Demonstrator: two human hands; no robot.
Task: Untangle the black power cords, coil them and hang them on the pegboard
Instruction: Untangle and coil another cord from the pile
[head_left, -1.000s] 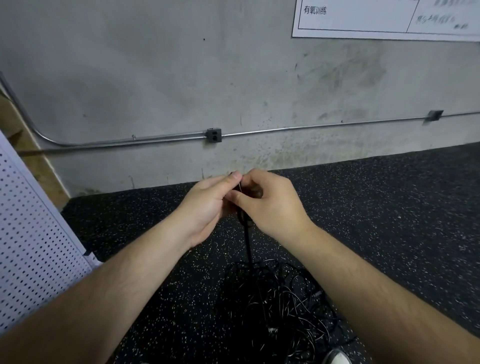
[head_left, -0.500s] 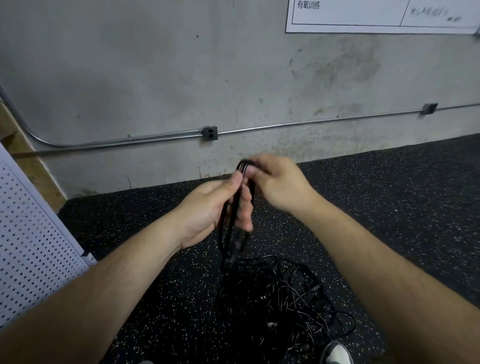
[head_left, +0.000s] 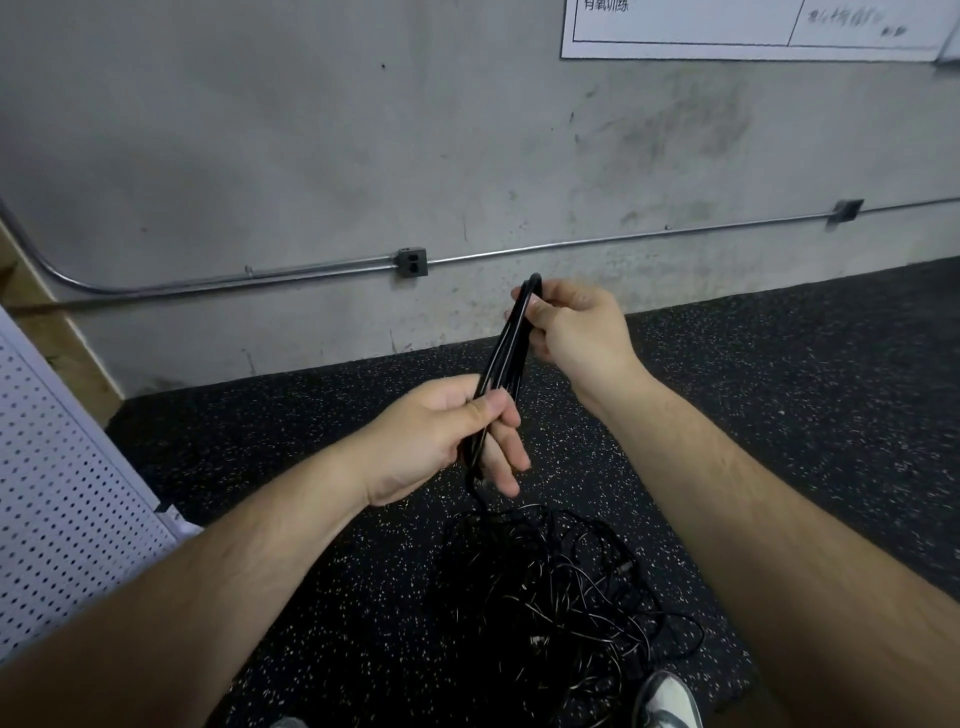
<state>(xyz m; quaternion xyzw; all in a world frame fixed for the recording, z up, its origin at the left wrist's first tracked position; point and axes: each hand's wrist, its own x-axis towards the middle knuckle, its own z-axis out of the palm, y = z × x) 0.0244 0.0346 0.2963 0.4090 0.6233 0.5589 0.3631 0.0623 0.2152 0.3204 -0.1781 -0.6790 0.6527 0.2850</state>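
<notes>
Black power cords (head_left: 561, 597) lie mostly as one loose tangle on the speckled floor (head_left: 779, 415), near me and just left of a shoe (head_left: 670, 696). One cord is up out of the heap, folded into a narrow hank (head_left: 511, 343) that I hold stretched between both hands above it. The right hand (head_left: 576, 327) pinches the hank's top bend between thumb and curled fingers at the far end. The left hand (head_left: 436, 441) grips the lower end, thumb pressed across the strands and fingers curled behind, and a tail runs down from it into the tangle. I judge the step in hand to be coiling this cord. To do it well I would keep the left grip firm so the loops cannot slip apart, and feed slack slowly so the tail lifts free without dragging knots up with it. Even loop lengths should let it hang tidily on the pegboard (head_left: 67, 493), which stands at the left edge, well apart from both hands.
</notes>
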